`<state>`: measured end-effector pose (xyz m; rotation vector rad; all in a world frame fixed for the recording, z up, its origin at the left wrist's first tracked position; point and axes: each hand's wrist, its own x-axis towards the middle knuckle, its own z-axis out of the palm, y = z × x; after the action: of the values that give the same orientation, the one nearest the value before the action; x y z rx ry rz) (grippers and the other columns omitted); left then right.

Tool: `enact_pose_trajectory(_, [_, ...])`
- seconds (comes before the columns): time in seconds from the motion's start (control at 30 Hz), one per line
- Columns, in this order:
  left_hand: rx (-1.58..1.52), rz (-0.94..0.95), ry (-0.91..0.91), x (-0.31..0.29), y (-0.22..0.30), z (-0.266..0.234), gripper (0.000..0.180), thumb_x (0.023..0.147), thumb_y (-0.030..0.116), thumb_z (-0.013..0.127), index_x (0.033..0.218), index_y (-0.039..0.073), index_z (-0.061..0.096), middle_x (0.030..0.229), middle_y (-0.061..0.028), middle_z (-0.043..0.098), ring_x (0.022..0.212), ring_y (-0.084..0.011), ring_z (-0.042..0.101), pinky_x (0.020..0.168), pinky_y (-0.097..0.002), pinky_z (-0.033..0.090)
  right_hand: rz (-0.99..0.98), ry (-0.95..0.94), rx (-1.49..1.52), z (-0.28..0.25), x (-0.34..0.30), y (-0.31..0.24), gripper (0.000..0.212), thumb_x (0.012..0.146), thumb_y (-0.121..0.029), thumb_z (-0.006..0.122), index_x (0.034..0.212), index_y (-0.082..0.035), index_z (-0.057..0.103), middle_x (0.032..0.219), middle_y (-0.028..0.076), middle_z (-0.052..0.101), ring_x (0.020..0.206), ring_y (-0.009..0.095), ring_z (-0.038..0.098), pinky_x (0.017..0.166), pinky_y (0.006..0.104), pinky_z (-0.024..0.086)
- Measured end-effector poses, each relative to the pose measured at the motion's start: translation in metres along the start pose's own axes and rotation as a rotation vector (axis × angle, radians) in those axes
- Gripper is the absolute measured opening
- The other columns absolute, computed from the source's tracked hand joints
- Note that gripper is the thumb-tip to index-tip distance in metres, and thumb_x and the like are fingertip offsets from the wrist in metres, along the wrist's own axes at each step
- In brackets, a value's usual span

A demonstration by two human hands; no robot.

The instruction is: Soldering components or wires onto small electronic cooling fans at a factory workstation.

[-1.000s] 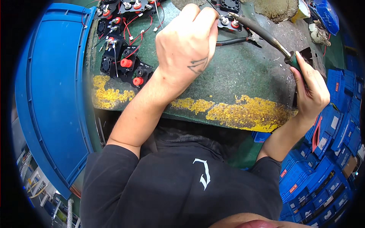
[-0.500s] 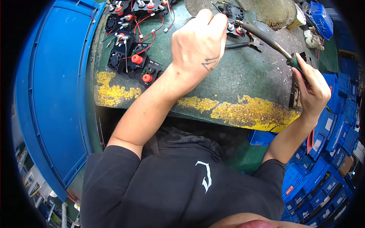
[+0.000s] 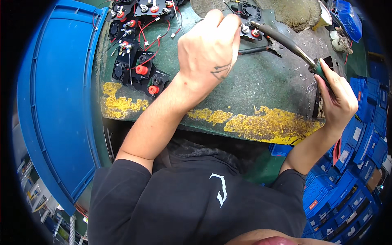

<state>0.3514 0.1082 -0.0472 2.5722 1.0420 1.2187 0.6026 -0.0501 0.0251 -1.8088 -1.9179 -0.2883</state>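
Note:
My right hand (image 3: 338, 92) grips the green handle of a soldering iron (image 3: 286, 43). The iron slants left across the bench, and its tip end is at the metal terminals of a black panel (image 3: 258, 37) with a small cooling fan (image 3: 250, 10) and red-ringed terminals. My left hand (image 3: 206, 51) is closed beside that panel's left side, back of the hand up. Its fingertips are hidden, so I cannot make out what they hold. Below the panel lies a black-handled tool (image 3: 252, 50), partly covered by my left hand.
Several black panels (image 3: 145, 75) with fans, red and black terminals and loose red wires lie on the left of the green bench (image 3: 261, 81). A large blue panel (image 3: 65, 94) stands left. Blue bins (image 3: 326, 188) are stacked right. A grey crusted lump (image 3: 296, 14) sits at the back.
The view has shifted slightly, so the bench items appear a little further left and the near ones lower. Both hands keep nearly the same pose, with the iron's tip still at the terminals.

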Motion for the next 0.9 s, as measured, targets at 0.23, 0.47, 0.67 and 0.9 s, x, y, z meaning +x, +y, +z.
enact_pose_trajectory(0.23, [-0.012, 0.010, 0.001, 0.0001, 0.0002, 0.0009, 0.007, 0.090, 0.014, 0.073, 0.091, 0.012, 0.066, 0.082, -0.0083, 0.058, 0.065, -0.0295, 0.066, 0.055, -0.0398, 0.051, -0.021, 0.014, 0.001, 0.0020, -0.0014, 0.0012, 0.038, 0.080, -0.006, 0.087, 0.118, -0.009, 0.080, 0.089, 0.011, 0.076, 0.075, 0.020, 0.070, 0.069, 0.0293, 0.055])
enact_pose_trajectory(0.47, [-0.015, -0.025, -0.007, 0.0012, 0.0006, 0.0017, 0.009, 0.090, 0.012, 0.076, 0.098, 0.013, 0.071, 0.081, -0.0068, 0.062, 0.067, -0.0283, 0.065, 0.059, -0.0378, 0.050, -0.001, 0.006, 0.002, 0.0014, -0.0026, 0.0008, 0.039, 0.080, -0.006, 0.087, 0.118, -0.008, 0.080, 0.089, 0.011, 0.076, 0.075, 0.021, 0.070, 0.070, 0.0293, 0.055])
enact_pose_trajectory(0.67, [-0.037, -0.039, 0.005, 0.0020, -0.0002, -0.0019, 0.009, 0.090, 0.012, 0.075, 0.099, 0.013, 0.072, 0.081, -0.0071, 0.062, 0.067, -0.0270, 0.064, 0.059, -0.0367, 0.049, 0.002, 0.018, 0.016, 0.0026, -0.0021, 0.0001, 0.038, 0.080, -0.006, 0.087, 0.117, -0.008, 0.080, 0.089, 0.012, 0.076, 0.075, 0.021, 0.070, 0.070, 0.0289, 0.054])
enact_pose_trajectory(0.9, [-0.041, -0.027, -0.002, 0.0028, 0.0004, -0.0049, 0.006, 0.090, 0.013, 0.073, 0.094, 0.010, 0.068, 0.085, -0.0084, 0.063, 0.070, -0.0301, 0.068, 0.060, -0.0386, 0.054, 0.025, -0.002, 0.012, 0.0010, -0.0033, 0.0015, 0.038, 0.080, -0.007, 0.087, 0.117, -0.008, 0.080, 0.088, 0.012, 0.076, 0.075, 0.020, 0.071, 0.070, 0.0287, 0.054])
